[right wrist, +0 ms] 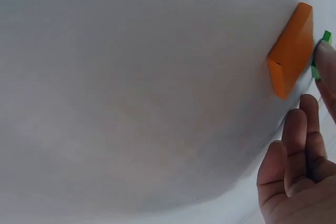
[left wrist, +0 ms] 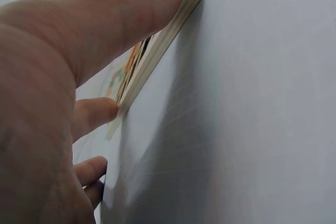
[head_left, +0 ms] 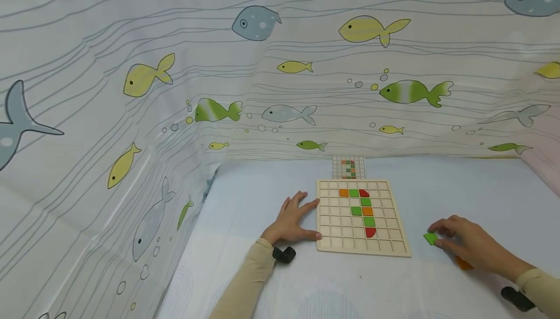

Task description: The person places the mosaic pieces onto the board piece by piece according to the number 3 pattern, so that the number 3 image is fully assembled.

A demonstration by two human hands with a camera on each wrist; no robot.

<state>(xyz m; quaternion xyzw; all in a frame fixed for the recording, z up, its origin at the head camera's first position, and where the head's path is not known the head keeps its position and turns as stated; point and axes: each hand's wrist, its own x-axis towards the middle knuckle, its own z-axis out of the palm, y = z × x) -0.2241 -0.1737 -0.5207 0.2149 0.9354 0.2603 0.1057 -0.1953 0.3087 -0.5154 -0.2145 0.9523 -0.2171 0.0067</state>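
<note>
A wooden grid board [head_left: 328, 226] lies flat on the table, its colored pieces forming a bent pattern. Red pieces with a rounded corner [head_left: 370, 232] mark two ends of it, with green squares [head_left: 369, 221] and orange squares [head_left: 367, 211] between. My left hand [head_left: 292, 224] has its fingers spread, with the thumb and index fingertips against the board's left edge [left wrist: 157, 51]. Right of the board, my right hand [head_left: 474, 246] pinches a small green piece [head_left: 430, 239] between thumb and fingers. Close by on the table is an orange piece [right wrist: 294, 51], partly hidden by that hand in the head view.
Behind the board lies a smaller grid card [head_left: 337, 163] printed with a similar colored pattern; the board overlaps its near side in this view. A fish-patterned curtain [head_left: 332, 95] rises along the back and left of the pale tablecloth [head_left: 323, 285].
</note>
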